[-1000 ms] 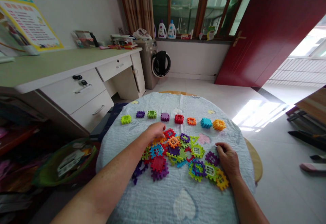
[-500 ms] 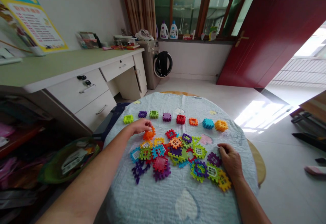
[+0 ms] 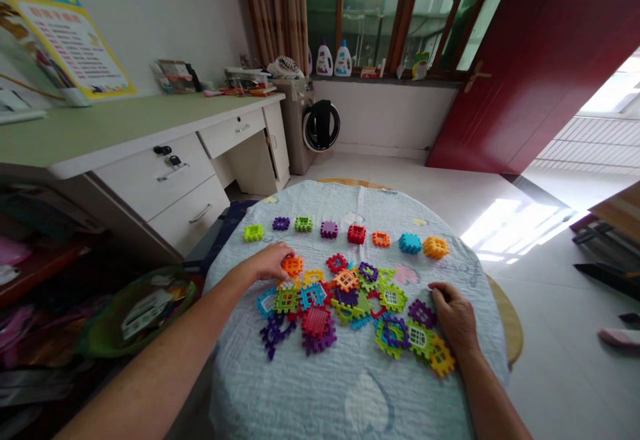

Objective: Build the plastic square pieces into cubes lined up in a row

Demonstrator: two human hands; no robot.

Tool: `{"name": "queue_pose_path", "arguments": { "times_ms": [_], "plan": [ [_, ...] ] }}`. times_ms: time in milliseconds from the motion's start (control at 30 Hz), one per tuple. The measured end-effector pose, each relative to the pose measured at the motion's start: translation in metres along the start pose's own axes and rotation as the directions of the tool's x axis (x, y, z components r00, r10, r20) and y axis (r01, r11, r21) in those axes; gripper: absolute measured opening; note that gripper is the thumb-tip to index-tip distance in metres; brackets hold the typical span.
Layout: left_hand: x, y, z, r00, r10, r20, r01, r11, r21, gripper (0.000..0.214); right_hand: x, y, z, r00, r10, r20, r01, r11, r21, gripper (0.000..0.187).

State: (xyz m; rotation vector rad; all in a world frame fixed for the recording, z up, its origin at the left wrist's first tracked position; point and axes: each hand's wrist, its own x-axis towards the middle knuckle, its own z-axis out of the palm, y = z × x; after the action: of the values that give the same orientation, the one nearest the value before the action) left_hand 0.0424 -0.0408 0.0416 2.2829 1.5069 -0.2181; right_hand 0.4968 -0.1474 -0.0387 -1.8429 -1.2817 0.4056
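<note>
At the far left corner of a loose pile of toothed plastic pieces (image 3: pixel 345 298) lies one square orange plastic lattice piece (image 3: pixel 294 266), just behind one yellow toothed plastic frame (image 3: pixel 313 275). The left hand (image 3: pixel 273 262) meets its left edge, fingers curled, the gap to the thumb narrow (whether they truly grip it, I cannot tell). The pile overlaps too much for a full count; at its front, one red ribbed plastic square (image 3: pixel 316 321) lies over one purple toothed plastic piece (image 3: pixel 321 344). At the pile's right end, one dark purple toothed plastic piece (image 3: pixel 423 313) sits just beside the right hand (image 3: pixel 457 317), which rests loosely half-curled, its underside hidden. Behind the pile, eight toothed plastic blocks (image 3: pixel 329 229) stand apart in a row: two green, two purple, one red, one orange, one blue, one yellow-orange. All rest on a round counter (image 3: pixel 300 393) draped in pale blue cloth. Beyond it are one grey front-loading washing machine (image 3: pixel 299 123), two white plastic bottles on the windowsill (image 3: pixel 334 65) and one dark red door (image 3: pixel 505 80).
</note>
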Motion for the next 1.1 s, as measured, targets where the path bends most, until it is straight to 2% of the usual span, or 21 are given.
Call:
{"name": "queue_pose_path", "arguments": {
  "times_ms": [100, 267, 500, 767, 1100],
  "plan": [
    [0.003, 0.002, -0.001, 1.000, 0.004, 0.005, -0.004, 0.999, 0.048, 0.048, 0.000, -0.001, 0.000, 1.000, 0.003, -0.003, -0.003, 1.000, -0.001, 0.037],
    [0.010, 0.002, -0.004, 0.999, 0.036, 0.012, -0.037, 0.996, 0.075, 0.044, -0.001, -0.003, -0.002, 1.000, 0.010, 0.000, -0.010, 1.000, -0.018, 0.038],
    [0.016, 0.009, -0.002, 0.987, 0.044, -0.154, -0.038, 0.998, 0.042, 0.048, -0.001, -0.004, -0.002, 1.000, 0.008, 0.007, -0.008, 1.000, -0.021, 0.038],
    [0.021, 0.023, -0.001, 0.995, 0.021, -0.102, -0.014, 0.997, 0.073, 0.045, -0.002, -0.001, -0.001, 1.000, -0.003, 0.004, 0.003, 1.000, -0.007, 0.036],
    [0.022, 0.024, 0.000, 0.996, 0.036, -0.083, -0.026, 0.992, 0.120, 0.035, -0.002, -0.006, -0.002, 1.000, -0.004, -0.006, 0.004, 1.000, -0.011, 0.035]
  ]
}}
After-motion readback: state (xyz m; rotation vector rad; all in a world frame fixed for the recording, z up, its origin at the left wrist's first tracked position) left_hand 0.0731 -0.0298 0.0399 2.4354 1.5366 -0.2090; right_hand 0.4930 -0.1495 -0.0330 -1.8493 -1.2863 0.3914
